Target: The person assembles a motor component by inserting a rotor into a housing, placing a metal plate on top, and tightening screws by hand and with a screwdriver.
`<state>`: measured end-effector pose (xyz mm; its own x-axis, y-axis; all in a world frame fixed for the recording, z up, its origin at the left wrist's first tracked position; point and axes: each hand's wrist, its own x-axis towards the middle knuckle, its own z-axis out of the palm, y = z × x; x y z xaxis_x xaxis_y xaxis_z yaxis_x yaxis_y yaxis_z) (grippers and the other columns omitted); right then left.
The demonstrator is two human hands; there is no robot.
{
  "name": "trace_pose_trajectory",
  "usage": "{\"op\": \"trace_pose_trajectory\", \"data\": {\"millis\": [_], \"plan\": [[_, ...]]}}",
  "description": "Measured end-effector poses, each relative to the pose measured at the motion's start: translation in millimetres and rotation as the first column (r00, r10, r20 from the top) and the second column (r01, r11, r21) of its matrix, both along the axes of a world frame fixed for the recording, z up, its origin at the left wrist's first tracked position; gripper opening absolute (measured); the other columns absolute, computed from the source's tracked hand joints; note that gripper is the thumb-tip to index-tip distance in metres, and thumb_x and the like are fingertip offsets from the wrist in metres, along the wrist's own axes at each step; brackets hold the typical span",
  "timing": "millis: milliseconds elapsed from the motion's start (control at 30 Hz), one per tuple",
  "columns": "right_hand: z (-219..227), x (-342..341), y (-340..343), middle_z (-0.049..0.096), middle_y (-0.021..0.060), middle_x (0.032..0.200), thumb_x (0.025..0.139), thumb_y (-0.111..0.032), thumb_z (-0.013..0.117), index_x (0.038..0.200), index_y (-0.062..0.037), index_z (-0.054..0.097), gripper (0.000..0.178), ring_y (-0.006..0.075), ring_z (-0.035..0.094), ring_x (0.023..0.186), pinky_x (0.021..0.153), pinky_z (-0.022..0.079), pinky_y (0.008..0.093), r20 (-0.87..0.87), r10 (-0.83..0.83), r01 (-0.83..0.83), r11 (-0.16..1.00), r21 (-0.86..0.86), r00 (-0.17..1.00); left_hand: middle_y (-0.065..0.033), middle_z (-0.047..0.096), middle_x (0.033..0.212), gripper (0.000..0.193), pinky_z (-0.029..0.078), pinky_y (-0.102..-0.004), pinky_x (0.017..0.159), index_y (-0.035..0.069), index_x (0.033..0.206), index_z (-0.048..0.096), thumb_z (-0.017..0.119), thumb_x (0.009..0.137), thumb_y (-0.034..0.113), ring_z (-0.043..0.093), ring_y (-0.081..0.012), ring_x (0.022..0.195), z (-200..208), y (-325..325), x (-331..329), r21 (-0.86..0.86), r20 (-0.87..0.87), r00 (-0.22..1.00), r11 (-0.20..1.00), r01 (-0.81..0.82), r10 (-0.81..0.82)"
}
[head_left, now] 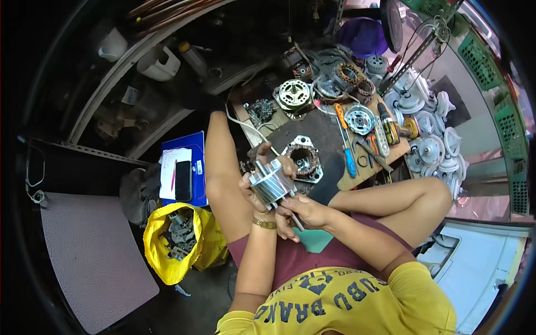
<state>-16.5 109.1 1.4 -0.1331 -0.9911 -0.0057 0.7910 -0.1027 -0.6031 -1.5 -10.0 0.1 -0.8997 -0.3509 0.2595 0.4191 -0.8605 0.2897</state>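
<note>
— What's on your wooden board (363, 174), upper right of centre?
— You've a motor (294, 94) toward the frame's top, a coil housing (304, 156) near the middle, and a blue screwdriver (350, 162) and drill (386, 120) right of centre.

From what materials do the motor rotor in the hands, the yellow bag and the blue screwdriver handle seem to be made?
Motor rotor: likely metal with a smooth, bright finish; silvery highlights show on its side.
Yellow bag: probably thin, slightly shiny plastic; its wall is creased and crumpled.
Blue screwdriver handle: seemingly glossy plastic, from its strong colour and highlights, though rubber cannot be excluded.
</note>
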Motion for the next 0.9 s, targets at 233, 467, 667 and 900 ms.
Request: {"op": "trace_pose_trajectory", "data": {"millis": [233,467,667,900], "plan": [[22.8,-15.0,2.8,0.064,0.0132,0.065,0.105,-0.022,0.036,0.078,-0.0023,0.049,0.036,0.0203,0.062,0.047,0.044,0.052,0.0302,-0.195,0.075,-0.033,0.977,0.213,0.978,-0.0218,0.063,0.092,0.072,0.055,-0.0343,0.074,0.007,0.139,0.039,0.057,0.085,0.05,0.062,-0.0248,0.08,0.6,-14.2,1.9,-0.178,0.093,0.994,0.983,-0.042,0.059],[6.9,-25.0,3.5,0.066,0.0124,0.066,0.102,-0.018,0.038,0.085,0.0052,0.059,0.036,0.0189,0.064,0.05,0.045,0.05,0.029,-0.654,0.011,0.328,0.859,0.394,0.757,-0.0204,0.063,0.098,0.073,0.055,-0.031,0.071,0.009,0.139,0.04,0.056,0.085,0.055,0.063,-0.0224,0.081,5.1,-8.9,-6.9,-0.457,0.404,0.857,0.882,-0.112,0.319],[1.1,-34.5,20.7,0.066,0.0157,0.07,0.102,-0.02,0.04,0.096,0.0049,0.052,0.028,0.0228,0.065,0.05,0.046,0.053,0.0319,-0.511,-0.027,0.197,0.939,0.281,0.859,-0.0194,0.064,0.096,0.068,0.055,-0.0331,0.077,0.007,0.143,0.035,0.061,0.088,0.037,0.063,-0.0215,0.086,17.1,0.5,-6.5,-0.447,0.382,0.89,0.893,-0.057,0.248],[12.0,-10.0,19.9,0.066,0.0131,0.068,0.107,-0.028,0.037,0.104,0.0037,0.052,0.035,0.0212,0.064,0.05,0.046,0.053,0.03,-0.26,-0.085,0.121,0.985,0.124,0.962,-0.0202,0.065,0.102,0.065,0.056,-0.0317,0.08,0.006,0.141,0.035,0.061,0.089,0.035,0.066,-0.0218,0.085,30.6,5.1,1.3,-0.256,0.184,0.981,0.967,-0.01,0.059]]}}
